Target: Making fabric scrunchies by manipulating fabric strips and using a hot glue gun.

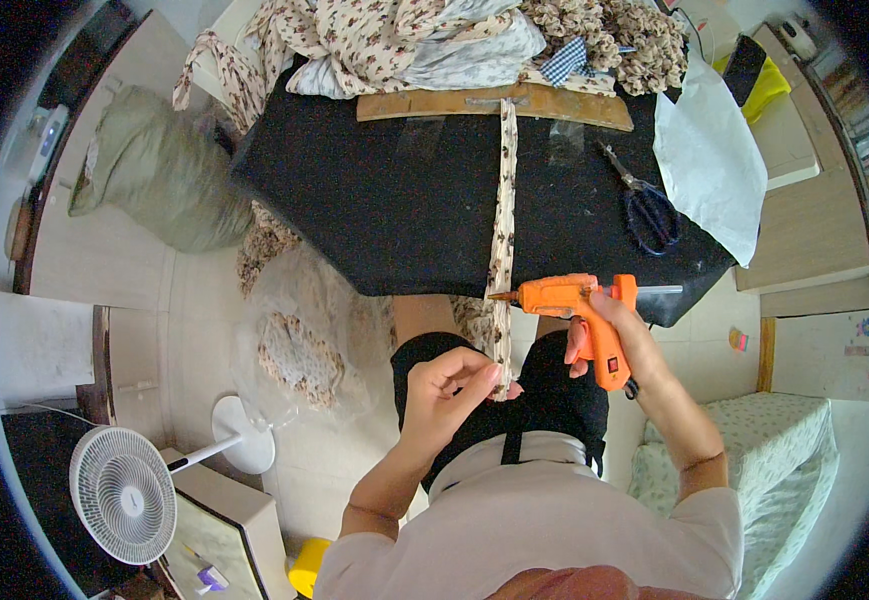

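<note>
My left hand pinches the near end of a long, narrow cream fabric strip with a dark floral print. The strip runs straight away from me over the black-covered table. Its far end meets a wooden bar lying across the table. In my right hand is an orange hot glue gun, with a clear glue stick jutting from its back. The gun's nozzle points left and lies at the strip, just above my left hand; whether it touches the fabric I cannot tell.
Dark-handled scissors lie on the black table cover, right of the strip. Floral fabric and a heap of ruffled pieces fill the far side. A white sheet hangs at the right. A fan stands at lower left.
</note>
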`<move>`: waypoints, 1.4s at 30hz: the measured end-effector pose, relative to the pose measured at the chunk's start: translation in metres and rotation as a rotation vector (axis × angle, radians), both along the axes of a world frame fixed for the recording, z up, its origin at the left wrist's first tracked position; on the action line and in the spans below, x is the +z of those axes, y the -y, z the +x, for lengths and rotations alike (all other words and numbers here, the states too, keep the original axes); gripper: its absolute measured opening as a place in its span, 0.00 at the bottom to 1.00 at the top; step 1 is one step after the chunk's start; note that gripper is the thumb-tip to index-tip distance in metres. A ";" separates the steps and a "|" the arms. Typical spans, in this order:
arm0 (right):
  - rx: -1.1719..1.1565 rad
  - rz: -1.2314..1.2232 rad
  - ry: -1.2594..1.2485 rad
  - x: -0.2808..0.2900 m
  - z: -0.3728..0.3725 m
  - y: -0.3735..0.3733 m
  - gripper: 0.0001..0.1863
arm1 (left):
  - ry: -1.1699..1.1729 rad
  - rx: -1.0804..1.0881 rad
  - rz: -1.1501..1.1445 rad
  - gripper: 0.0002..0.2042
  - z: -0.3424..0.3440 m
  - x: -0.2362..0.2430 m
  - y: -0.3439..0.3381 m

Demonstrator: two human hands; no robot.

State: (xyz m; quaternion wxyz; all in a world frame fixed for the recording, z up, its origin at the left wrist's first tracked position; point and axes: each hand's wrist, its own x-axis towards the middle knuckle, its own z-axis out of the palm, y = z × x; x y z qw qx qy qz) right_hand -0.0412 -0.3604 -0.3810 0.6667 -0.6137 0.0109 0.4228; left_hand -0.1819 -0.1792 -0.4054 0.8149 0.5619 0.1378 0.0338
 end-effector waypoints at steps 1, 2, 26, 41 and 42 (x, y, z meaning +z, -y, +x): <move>-0.022 -0.014 -0.008 0.001 -0.002 -0.001 0.26 | -0.004 0.000 -0.004 0.05 0.000 0.000 0.000; -0.019 -0.014 -0.011 0.001 -0.004 -0.001 0.26 | -0.008 0.000 -0.009 0.05 -0.001 -0.001 0.000; 0.000 0.176 0.036 0.002 -0.005 0.019 0.21 | -0.009 0.012 -0.043 0.05 -0.008 -0.028 0.005; -0.019 -0.048 0.305 0.014 -0.002 0.009 0.18 | -0.021 0.021 -0.035 0.06 -0.006 -0.025 0.006; -0.010 -0.042 0.306 0.015 -0.002 0.008 0.18 | -0.021 0.020 -0.036 0.06 -0.006 -0.026 0.005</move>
